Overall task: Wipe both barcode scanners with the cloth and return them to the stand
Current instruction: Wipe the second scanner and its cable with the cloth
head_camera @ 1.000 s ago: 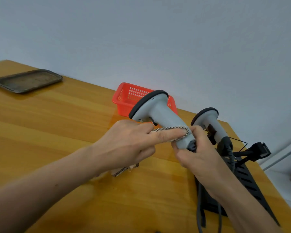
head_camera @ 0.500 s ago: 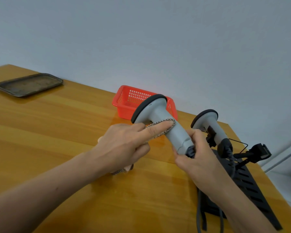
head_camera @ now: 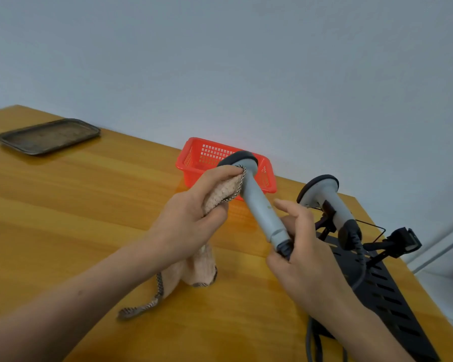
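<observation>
- Grey scanner [head_camera: 259,205] held tilted above the tabletop [head_camera: 89,205], its base end clamped in the right hand [head_camera: 306,259] fingers.
- Cloth [head_camera: 221,193] pinched in the left hand [head_camera: 191,218] fingers, pressed against the scanner neck just under the head; the rest hangs to the tabletop.
- Second scanner [head_camera: 324,199] seated on the black stand [head_camera: 385,291], right side.
- Red basket [head_camera: 194,163] seen behind.

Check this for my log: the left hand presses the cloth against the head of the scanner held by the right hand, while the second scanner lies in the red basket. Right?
Not quite. The head view shows the second scanner on the black stand, not in the red basket. The rest holds: left hand presses the cloth against the held scanner, right hand gripping its base.
</observation>
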